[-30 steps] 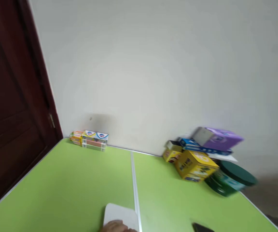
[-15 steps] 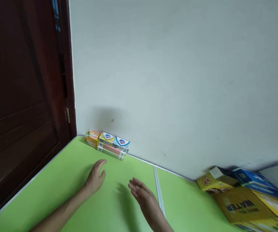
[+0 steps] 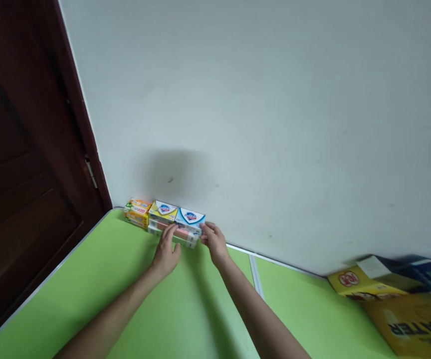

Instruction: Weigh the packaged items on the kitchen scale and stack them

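Against the wall stands a low row of small cartons. At its left end are orange-and-green boxes [image 3: 136, 213]; then come a yellow-and-white soap box [image 3: 163, 210] and a blue-and-white soap box [image 3: 190, 217], both with a shield logo. These two rest on long, flat boxes with a pink band [image 3: 181, 233]. My left hand [image 3: 166, 255] is at the front of the flat boxes, fingers extended and thumb apart. At the right end of the row, my right hand [image 3: 215, 243] has its fingers loosely bent beside the blue-and-white box. Whether the fingertips press on the boxes is unclear.
The boxes stand on a green tabletop [image 3: 144, 309] with a pale seam strip [image 3: 256, 274]. A large yellow carton marked WATER [image 3: 417, 324] lies at the right with open flaps. A dark red door [image 3: 21, 174] borders the left side; a pale wall [image 3: 256, 124] rises behind.
Both hands have moved forward to the row of boxes, the left to its front and the right to its right end. The view has shifted slightly. The boxes stay in their arrangement.
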Motion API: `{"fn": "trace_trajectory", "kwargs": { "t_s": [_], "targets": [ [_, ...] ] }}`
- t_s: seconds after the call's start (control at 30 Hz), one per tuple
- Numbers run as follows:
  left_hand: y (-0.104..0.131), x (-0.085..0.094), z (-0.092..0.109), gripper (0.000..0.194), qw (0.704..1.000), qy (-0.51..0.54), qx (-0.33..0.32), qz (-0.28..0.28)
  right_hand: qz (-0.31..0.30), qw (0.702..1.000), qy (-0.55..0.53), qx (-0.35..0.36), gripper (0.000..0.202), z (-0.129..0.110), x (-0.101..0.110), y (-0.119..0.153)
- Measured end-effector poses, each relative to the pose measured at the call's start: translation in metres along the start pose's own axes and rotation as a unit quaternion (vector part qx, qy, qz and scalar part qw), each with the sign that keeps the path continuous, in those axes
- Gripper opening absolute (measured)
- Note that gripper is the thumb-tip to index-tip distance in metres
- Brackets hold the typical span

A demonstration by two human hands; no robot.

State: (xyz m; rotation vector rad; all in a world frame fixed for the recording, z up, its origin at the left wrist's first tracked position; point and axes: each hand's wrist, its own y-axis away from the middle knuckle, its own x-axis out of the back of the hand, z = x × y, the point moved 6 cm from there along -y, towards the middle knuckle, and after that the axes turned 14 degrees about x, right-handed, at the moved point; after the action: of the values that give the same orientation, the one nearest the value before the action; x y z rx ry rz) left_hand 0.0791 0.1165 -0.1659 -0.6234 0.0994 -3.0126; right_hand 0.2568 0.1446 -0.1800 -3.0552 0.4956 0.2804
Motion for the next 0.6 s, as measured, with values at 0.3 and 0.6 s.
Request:
{"fn": "trace_trajectory", "kwargs": {
  "t_s": [0.3, 0.6],
  "targets": [
    [0.086, -0.002, 0.026, 0.053, 0.983, 0.116, 0.119, -0.080, -0.023, 0.999, 0.041, 0.015, 0.045, -0.043, 0.058, 0.089],
    [0.308, -0.012, -0.002, 0.046, 0.967, 0.067, 0.197, -0.148, -0.044, 0.971, 0.232, 0.027, 0.042, -0.060, 0.149, 0.307]
  ]
}}
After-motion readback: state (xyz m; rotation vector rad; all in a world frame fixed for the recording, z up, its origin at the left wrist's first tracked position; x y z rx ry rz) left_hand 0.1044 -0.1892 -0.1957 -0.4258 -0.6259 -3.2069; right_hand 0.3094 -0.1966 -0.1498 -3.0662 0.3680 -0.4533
